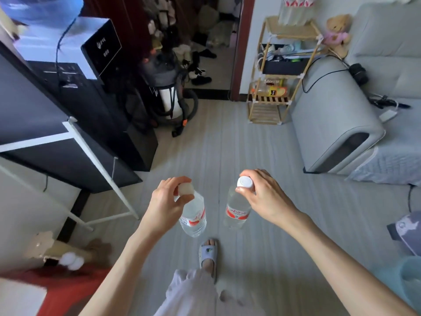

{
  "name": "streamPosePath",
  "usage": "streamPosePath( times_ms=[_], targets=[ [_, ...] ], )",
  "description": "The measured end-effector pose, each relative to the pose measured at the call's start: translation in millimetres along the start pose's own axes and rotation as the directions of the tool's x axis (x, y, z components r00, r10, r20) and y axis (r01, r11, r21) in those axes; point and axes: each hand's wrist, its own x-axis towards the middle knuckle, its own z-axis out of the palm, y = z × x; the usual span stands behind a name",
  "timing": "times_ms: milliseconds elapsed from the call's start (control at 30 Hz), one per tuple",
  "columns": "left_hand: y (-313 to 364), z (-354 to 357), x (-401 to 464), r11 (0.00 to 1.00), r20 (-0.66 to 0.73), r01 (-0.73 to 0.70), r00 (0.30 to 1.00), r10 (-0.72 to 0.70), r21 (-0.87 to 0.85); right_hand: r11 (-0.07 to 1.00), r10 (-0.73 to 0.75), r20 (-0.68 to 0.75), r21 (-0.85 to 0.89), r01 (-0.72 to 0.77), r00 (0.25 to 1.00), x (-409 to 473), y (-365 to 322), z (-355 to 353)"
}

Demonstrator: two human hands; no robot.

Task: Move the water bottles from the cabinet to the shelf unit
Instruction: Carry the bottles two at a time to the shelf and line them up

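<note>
My left hand (167,201) pinches the white cap of a clear water bottle (193,218) with a red label, which hangs below it over the floor. My right hand (262,195) grips the cap of a second water bottle (237,213) of the same kind. Both bottles hang side by side, a little apart. The wooden shelf unit (284,71) stands ahead at the right, beside the sofa. Several water bottles (296,10) stand on its top shelf. The cabinet is not clearly in view.
A black water dispenser (75,92) and a white-framed stand (91,156) are on the left. A vacuum cleaner (168,94) sits by the doorway. A grey sofa (341,115) fills the right side. My slippered foot (208,256) is on the grey floor.
</note>
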Motion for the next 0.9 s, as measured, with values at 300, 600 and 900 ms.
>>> streamPosePath(
  times_ms=[300, 600, 900],
  targets=[
    [16, 10, 237, 0.997, 0.094, -0.073, 0.993, 0.074, -0.014, 0.996, 0.090, -0.065, -0.017, -0.092, 0.994, 193, 58, -43],
    [43, 62, 437, 0.997, 0.114, -0.072, 0.991, 0.072, -0.004, 0.992, 0.126, -0.084, -0.016, -0.127, 0.989, 361, 152, -90],
    [109, 118, 644, 0.993, 0.163, -0.108, 0.980, 0.114, -0.043, 0.992, 0.113, -0.113, -0.048, -0.119, 0.987, 549, 253, -176]
  ],
)
